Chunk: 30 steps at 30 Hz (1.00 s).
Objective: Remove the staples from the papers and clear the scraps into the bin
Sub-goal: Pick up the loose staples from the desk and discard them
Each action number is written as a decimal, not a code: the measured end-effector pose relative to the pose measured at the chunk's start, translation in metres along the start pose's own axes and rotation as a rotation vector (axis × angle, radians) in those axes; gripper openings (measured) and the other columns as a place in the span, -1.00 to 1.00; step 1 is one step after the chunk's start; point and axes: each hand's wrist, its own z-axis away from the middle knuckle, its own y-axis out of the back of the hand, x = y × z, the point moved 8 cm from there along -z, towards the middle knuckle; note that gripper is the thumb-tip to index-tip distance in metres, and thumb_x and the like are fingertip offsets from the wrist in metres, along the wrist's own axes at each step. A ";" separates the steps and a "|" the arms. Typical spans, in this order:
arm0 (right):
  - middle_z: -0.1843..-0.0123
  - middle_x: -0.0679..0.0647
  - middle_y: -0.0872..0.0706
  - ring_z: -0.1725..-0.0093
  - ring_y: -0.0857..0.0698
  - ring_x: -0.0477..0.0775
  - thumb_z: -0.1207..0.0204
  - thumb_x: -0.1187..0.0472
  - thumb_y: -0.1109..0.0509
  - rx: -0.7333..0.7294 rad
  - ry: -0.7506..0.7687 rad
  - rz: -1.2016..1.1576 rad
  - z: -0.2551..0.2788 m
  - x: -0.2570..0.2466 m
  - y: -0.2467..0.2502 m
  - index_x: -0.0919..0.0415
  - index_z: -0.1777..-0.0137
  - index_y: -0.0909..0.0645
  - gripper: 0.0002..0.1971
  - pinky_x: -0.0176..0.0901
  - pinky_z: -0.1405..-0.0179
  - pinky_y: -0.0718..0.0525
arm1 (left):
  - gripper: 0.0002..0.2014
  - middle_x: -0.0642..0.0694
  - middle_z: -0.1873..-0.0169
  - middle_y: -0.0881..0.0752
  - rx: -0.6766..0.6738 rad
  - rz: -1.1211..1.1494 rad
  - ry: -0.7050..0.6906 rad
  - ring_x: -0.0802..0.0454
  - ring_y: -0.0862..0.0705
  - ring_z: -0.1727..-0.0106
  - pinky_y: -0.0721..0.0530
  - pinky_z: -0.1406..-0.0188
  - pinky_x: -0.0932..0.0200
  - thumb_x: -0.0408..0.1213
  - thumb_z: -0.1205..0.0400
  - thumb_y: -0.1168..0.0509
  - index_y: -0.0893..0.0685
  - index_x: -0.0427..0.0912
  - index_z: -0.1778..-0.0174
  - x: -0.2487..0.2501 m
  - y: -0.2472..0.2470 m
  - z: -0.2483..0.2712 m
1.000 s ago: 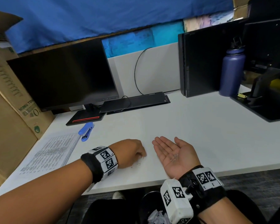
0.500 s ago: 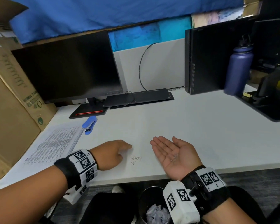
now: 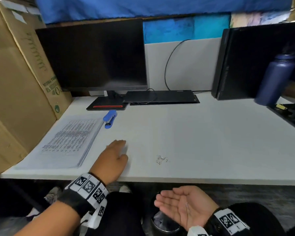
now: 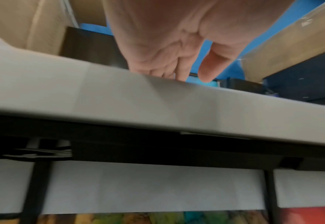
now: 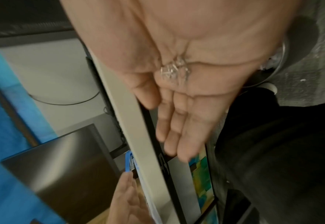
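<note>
My right hand [image 3: 175,202] is held palm up below the desk's front edge, fingers straight, with a few bent staples [image 3: 186,205] lying loose in the palm; the right wrist view shows these staples [image 5: 174,70] clearly. Just under that hand stands the round bin [image 3: 162,223] holding crumpled paper. A small heap of pulled staples [image 3: 161,159] lies on the white desk [image 3: 211,142]. My left hand [image 3: 117,153] rests flat on the desk left of the heap, holding nothing. The printed papers [image 3: 70,142] lie at the left, and a blue stapler [image 3: 110,119] sits behind them.
A dark monitor [image 3: 95,55] and a keyboard [image 3: 160,97] stand at the back, cardboard boxes [image 3: 15,82] along the left. A computer tower [image 3: 245,62], a blue bottle [image 3: 276,79] and a black tray [image 3: 289,113] are on the right.
My right hand dropped from the desk top to below its front edge, over the bin, still carrying staples. My left hand slid left away from the heap and flattened.
</note>
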 end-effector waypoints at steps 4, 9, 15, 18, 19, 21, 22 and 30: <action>-0.28 0.56 -0.67 -0.21 -0.70 0.60 -0.70 0.22 -0.14 0.143 0.206 -0.232 -0.024 -0.013 0.024 0.65 -0.31 -0.54 -0.56 0.28 -0.31 -0.61 | -0.50 -0.30 -0.61 -0.33 -0.100 -0.137 0.246 -0.25 -0.20 -0.65 -0.12 -0.65 -0.21 -0.16 -0.75 0.00 -0.29 -0.33 -0.59 -0.043 -0.001 -0.031; -0.30 0.57 -0.65 -0.34 -0.61 0.55 -0.70 0.16 -0.15 0.107 0.312 -0.377 -0.022 -0.027 0.025 0.54 -0.39 -0.51 -0.55 0.35 -0.33 -0.58 | -0.03 -0.27 -0.72 -0.10 -0.202 -0.364 0.035 -0.17 -0.02 -0.74 -0.02 -0.70 -0.23 0.44 -0.55 0.31 -0.16 -0.25 -0.68 0.013 -0.050 -0.028; -0.29 0.48 -0.70 -0.33 -0.67 0.46 -0.57 0.18 -0.26 0.035 0.376 -0.388 -0.019 -0.029 0.014 0.47 -0.39 -0.56 -0.53 0.35 -0.34 -0.59 | -0.03 -0.09 -0.76 0.07 -0.264 -0.342 -0.281 0.04 0.14 -0.76 0.15 -0.75 0.04 0.43 -0.53 0.44 0.02 -0.15 -0.76 0.096 -0.093 0.013; -0.28 0.37 -0.74 -0.28 -0.73 0.38 -0.41 0.20 -0.35 -0.023 0.446 -0.407 -0.013 -0.033 0.005 0.38 -0.34 -0.64 -0.50 0.27 -0.22 -0.67 | 0.03 -0.05 -0.76 0.01 -0.291 -0.334 -0.405 0.10 0.12 -0.76 0.14 -0.75 0.12 0.44 -0.47 0.52 -0.05 -0.13 -0.76 0.110 -0.099 0.031; -0.30 0.34 -0.74 -0.29 -0.73 0.36 -0.37 0.20 -0.37 -0.034 0.460 -0.447 -0.013 -0.034 0.004 0.35 -0.36 -0.64 -0.47 0.23 -0.20 -0.69 | 0.01 -0.04 -0.76 0.00 -0.305 -0.331 -0.451 0.12 0.11 -0.76 0.13 -0.75 0.13 0.43 -0.48 0.52 -0.08 -0.12 -0.76 0.114 -0.101 0.038; -0.34 0.33 -0.72 -0.33 -0.71 0.36 -0.21 0.27 -0.50 -0.074 0.475 -0.519 -0.011 -0.037 0.002 0.32 -0.40 -0.63 -0.35 0.19 -0.23 -0.70 | -0.03 -0.03 -0.76 -0.02 -0.330 -0.318 -0.534 0.14 0.10 -0.76 0.10 -0.75 0.12 0.41 -0.54 0.50 -0.10 -0.11 -0.75 0.120 -0.102 0.051; -0.41 0.34 -0.67 -0.38 -0.67 0.36 -0.18 0.32 -0.56 -0.060 0.468 -0.513 -0.014 -0.037 0.004 0.31 -0.43 -0.61 -0.29 0.17 -0.33 -0.63 | -0.06 -0.02 -0.76 -0.02 -0.344 -0.307 -0.563 0.16 0.10 -0.76 0.10 -0.75 0.12 0.40 -0.57 0.48 -0.11 -0.11 -0.75 0.123 -0.103 0.058; -0.28 0.32 -0.71 -0.41 -0.65 0.29 -0.70 0.34 -0.13 0.019 0.386 -0.411 -0.007 -0.031 -0.002 0.37 -0.45 -0.53 -0.63 -0.26 0.57 -0.72 | -0.26 0.10 -0.74 -0.07 -0.505 0.089 -0.655 0.33 0.02 -0.72 0.04 -0.73 0.26 0.26 -0.71 0.21 -0.12 -0.10 -0.75 0.138 -0.096 0.092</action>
